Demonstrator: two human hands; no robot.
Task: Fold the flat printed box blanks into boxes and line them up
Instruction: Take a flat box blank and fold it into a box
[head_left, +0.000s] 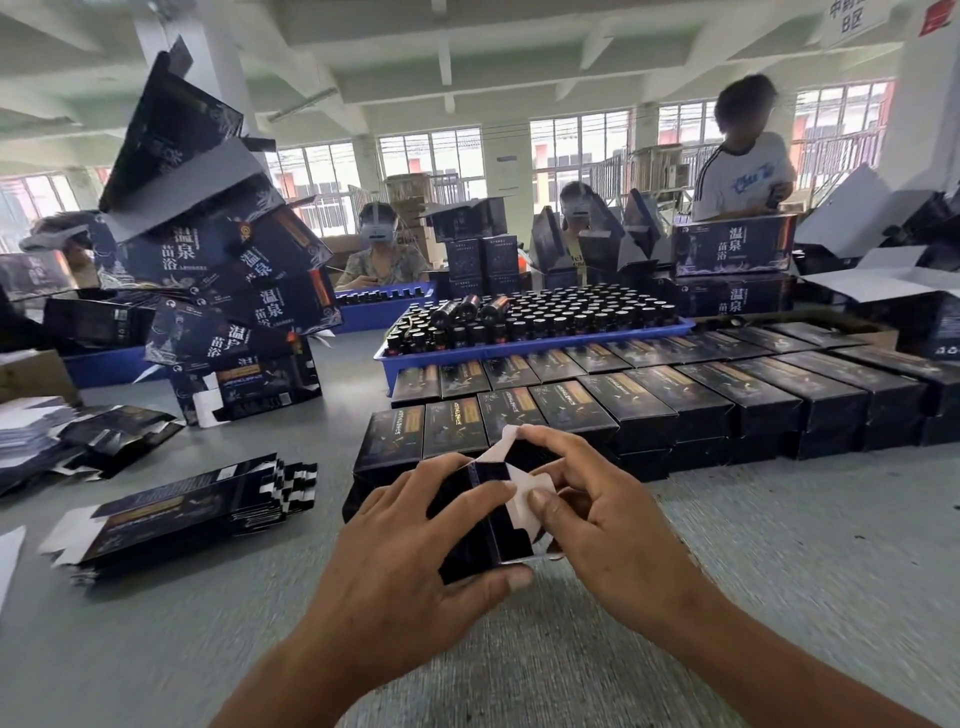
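On grey table (727, 597), both hands' fingers (540, 501) curled rnd box (491, 519).

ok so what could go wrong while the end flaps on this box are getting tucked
1. The right hand is pressing a white flap at the open end of the box; it could crease or tear rather than tuck.
2. The left hand grips the box's dark sides and might crush them.
3. The lined-up finished boxes sit just behind, so a slip could knock the row askew.

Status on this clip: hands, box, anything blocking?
Left hand and right hand both have a grip on a half-folded box, end flaps open. Finished boxes lined up behind. Flat blanks at left. Nothing blocking.
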